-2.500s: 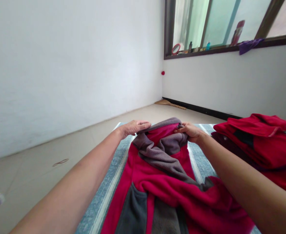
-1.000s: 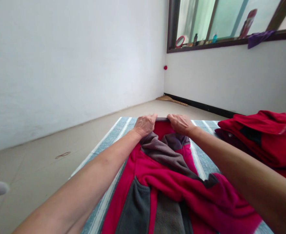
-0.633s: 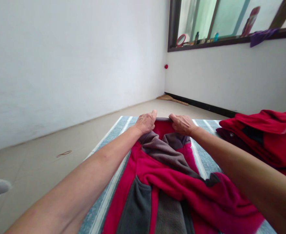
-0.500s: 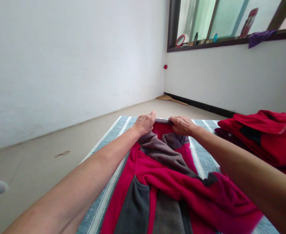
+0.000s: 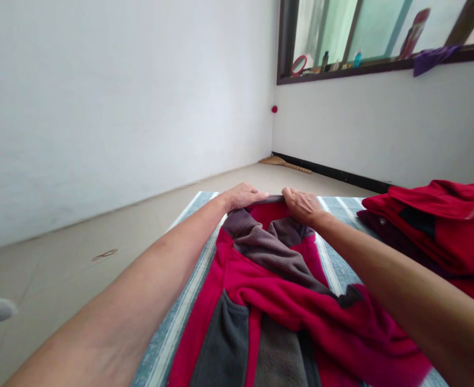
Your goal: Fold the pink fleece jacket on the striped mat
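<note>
A red and grey fleece jacket [image 5: 269, 285] lies spread on the striped table cover, with its collar end farthest from me and one sleeve folded across the body toward the lower right. At the left end of the collar, my left hand [image 5: 242, 197] rests with its fingers stretched along the edge; the fingers' undersides are hidden. My right hand [image 5: 301, 204] grips the collar's right end, thumb and fingers closed on the cloth. Between the hands a short stretch of the grey collar edge shows, with red lining below it.
A pile of folded red and dark clothes [image 5: 438, 226] sits at the right of the blue-and-white striped cover [image 5: 172, 322]. A thin loop [image 5: 105, 255] and a straw-coloured broom [image 5: 287, 164] lie on the floor. Small items and a purple cloth [image 5: 434, 59] are on the windowsill.
My left hand has loosened from its upright pinch and now lies flatter along the collar, its fingers reaching right. My right hand keeps its hold. The jacket has barely moved.
</note>
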Available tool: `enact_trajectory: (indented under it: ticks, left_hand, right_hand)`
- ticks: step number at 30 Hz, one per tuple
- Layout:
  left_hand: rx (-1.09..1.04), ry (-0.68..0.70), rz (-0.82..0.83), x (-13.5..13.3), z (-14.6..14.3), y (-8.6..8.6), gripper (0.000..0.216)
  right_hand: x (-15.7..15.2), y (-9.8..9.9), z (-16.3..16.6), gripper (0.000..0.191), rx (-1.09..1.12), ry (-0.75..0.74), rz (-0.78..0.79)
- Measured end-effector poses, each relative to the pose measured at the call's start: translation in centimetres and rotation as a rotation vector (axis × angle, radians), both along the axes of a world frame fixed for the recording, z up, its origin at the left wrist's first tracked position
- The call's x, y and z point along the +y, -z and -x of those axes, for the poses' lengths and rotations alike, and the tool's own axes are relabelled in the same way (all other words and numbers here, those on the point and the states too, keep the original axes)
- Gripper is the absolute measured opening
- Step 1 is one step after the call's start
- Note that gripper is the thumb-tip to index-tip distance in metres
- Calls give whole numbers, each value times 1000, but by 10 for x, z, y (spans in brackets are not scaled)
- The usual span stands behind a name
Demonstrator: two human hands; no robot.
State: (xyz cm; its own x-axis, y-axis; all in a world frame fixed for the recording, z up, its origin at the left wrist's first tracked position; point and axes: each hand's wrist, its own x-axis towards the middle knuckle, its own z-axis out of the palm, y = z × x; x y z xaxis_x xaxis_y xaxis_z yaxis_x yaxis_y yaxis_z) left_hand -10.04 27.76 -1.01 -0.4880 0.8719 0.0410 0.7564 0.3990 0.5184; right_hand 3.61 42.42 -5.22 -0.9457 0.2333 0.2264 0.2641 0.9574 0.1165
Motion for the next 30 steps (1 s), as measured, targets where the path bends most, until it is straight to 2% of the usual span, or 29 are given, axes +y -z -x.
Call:
enact_trajectory:
  ticks: [3, 7, 10, 13, 20, 22, 26, 30]
  left_hand:
    - [3, 12, 120, 1, -1, 0, 34]
    - [-12, -2, 61, -3, -3, -2, 21]
    - [-78, 21, 15, -7, -2, -4, 21]
    - [-165, 13, -38, -9, 1, -4, 25]
    - [-222, -6, -25, -17, 6, -5, 32]
    - [-159, -19, 52, -20, 6, -8, 36]
    - [8, -133, 223, -25, 2, -13, 40]
    - [-15, -228, 281, -28, -3, -9, 42]
  right_hand:
    - [4, -1, -5, 25, 23, -41, 71]
    - [14, -7, -6, 34, 17, -107, 210]
    - [26, -14, -3, 35, -7, -179, 525]
    - [36, -20, 3, 32, -68, -174, 830]
    - [39, -21, 2, 26, -115, -110, 963]
    - [38, -20, -2, 25, -130, -99, 996]
    - [36, -20, -7, 26, -147, -47, 1044]
    - [32, -17, -6, 27, -148, 66, 1049]
